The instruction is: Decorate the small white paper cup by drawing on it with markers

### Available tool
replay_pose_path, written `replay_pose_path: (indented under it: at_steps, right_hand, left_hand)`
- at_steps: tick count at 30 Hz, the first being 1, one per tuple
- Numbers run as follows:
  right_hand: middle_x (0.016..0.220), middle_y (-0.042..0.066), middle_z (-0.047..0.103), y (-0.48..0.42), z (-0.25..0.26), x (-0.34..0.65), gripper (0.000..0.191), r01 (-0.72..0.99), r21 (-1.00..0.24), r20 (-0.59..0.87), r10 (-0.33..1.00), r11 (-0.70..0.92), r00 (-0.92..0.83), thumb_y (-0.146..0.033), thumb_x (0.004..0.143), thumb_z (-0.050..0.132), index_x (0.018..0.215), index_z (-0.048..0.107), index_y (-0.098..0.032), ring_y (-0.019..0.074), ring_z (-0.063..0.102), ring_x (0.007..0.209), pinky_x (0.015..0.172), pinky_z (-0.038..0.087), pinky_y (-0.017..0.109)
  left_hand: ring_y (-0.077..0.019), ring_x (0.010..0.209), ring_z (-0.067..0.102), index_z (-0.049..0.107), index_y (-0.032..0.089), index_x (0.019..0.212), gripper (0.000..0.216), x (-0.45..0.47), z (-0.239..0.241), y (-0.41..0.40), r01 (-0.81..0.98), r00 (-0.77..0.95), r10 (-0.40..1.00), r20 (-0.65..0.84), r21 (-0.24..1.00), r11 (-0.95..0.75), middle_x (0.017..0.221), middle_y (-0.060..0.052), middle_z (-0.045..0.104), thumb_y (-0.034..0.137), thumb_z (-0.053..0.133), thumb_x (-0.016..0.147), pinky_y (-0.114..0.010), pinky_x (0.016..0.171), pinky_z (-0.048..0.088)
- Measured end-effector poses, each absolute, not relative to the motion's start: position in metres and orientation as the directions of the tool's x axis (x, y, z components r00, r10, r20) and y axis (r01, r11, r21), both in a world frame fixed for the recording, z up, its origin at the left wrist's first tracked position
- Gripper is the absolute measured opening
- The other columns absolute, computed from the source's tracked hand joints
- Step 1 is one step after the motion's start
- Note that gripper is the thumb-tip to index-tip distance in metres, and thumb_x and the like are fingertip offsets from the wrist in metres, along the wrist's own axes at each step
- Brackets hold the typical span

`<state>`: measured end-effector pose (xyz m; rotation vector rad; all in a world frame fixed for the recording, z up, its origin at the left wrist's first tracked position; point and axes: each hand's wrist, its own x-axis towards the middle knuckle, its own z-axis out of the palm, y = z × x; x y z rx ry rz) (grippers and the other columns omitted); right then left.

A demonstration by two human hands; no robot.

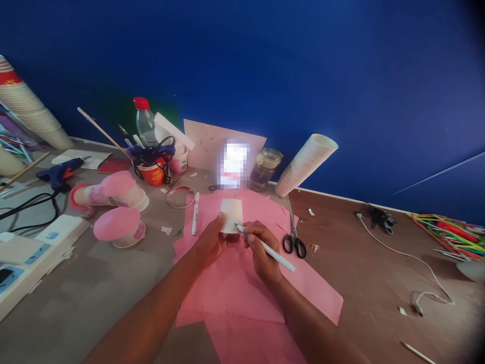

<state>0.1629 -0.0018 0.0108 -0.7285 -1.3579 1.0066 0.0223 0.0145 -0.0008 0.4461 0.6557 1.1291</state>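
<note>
From the head camera, we see our left hand [210,242] pinching a small white card [232,215], held just above the pink paper [235,288] on the table [379,283]. Our right hand [261,253] is closed around a pen [273,251], with the tip touching the card's lower edge. We judge that we are marking the card, which calls for a steady hold and light pressure. Scissors [294,242] lie just beside our right hand.
</note>
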Motion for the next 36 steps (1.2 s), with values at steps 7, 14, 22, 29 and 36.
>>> replay_pose_path:
  at_steps: [7,14,22,29,36]
  right_hand:
    - [0.078,0.001,0.058,-0.002,0.014,0.162,0.012,-0.102,-0.873,0.484,0.871,0.476,-0.082,-0.023,0.091,0.054,0.093,0.065,-0.024,0.0146,0.056,0.072,0.067,0.045,0.031]
    - [0.078,0.001,0.059,-0.003,0.014,0.162,0.011,-0.031,-0.88,0.474,0.877,0.473,-0.075,-0.024,0.09,0.053,0.089,0.065,-0.023,0.0141,0.056,0.068,0.063,0.046,0.03]
    - [0.073,-0.001,0.057,-0.002,0.011,0.162,0.011,-0.079,-0.891,0.451,0.891,0.447,-0.053,-0.023,0.088,0.054,0.086,0.065,-0.023,0.0128,0.053,0.064,0.065,0.046,0.031]
    - [0.078,-0.001,0.058,-0.001,0.005,0.162,0.01,-0.173,-0.931,0.332,0.942,0.321,-0.038,-0.025,0.087,0.056,0.084,0.066,-0.023,0.0101,0.048,0.057,0.055,0.042,0.027]
    - [0.079,-0.001,0.057,0.0,0.005,0.163,0.01,-0.22,-0.905,0.38,0.924,0.363,-0.037,-0.026,0.088,0.057,0.088,0.067,-0.025,0.0102,0.049,0.058,0.056,0.041,0.027]
  left_hand:
    - [-0.0132,0.063,0.057,0.06,0.015,0.067,0.046,0.024,0.0,0.015,-0.661,0.266,0.929,-0.258,0.652,0.371,0.067,-0.001,0.061,0.06,0.068,0.073,-0.03,0.067,0.05]
    - [-0.0137,0.066,0.058,0.063,0.015,0.074,0.041,0.024,-0.003,0.014,-0.673,0.26,0.94,-0.219,0.657,0.34,0.07,-0.001,0.061,0.056,0.066,0.078,-0.029,0.065,0.05]
    - [-0.0129,0.061,0.057,0.052,0.016,0.059,0.049,0.023,-0.001,0.016,-0.707,0.242,0.933,-0.265,0.611,0.357,0.059,0.0,0.056,0.059,0.067,0.075,-0.027,0.063,0.05]
    - [-0.0138,0.063,0.061,0.057,0.015,0.065,0.047,0.02,0.002,0.017,-0.704,0.264,0.909,-0.322,0.58,0.41,0.069,-0.004,0.064,0.059,0.062,0.08,-0.029,0.067,0.052]
    - [-0.0141,0.063,0.059,0.054,0.016,0.06,0.048,0.022,0.002,0.016,-0.694,0.259,0.927,-0.27,0.615,0.373,0.062,-0.002,0.059,0.059,0.066,0.076,-0.028,0.066,0.05]
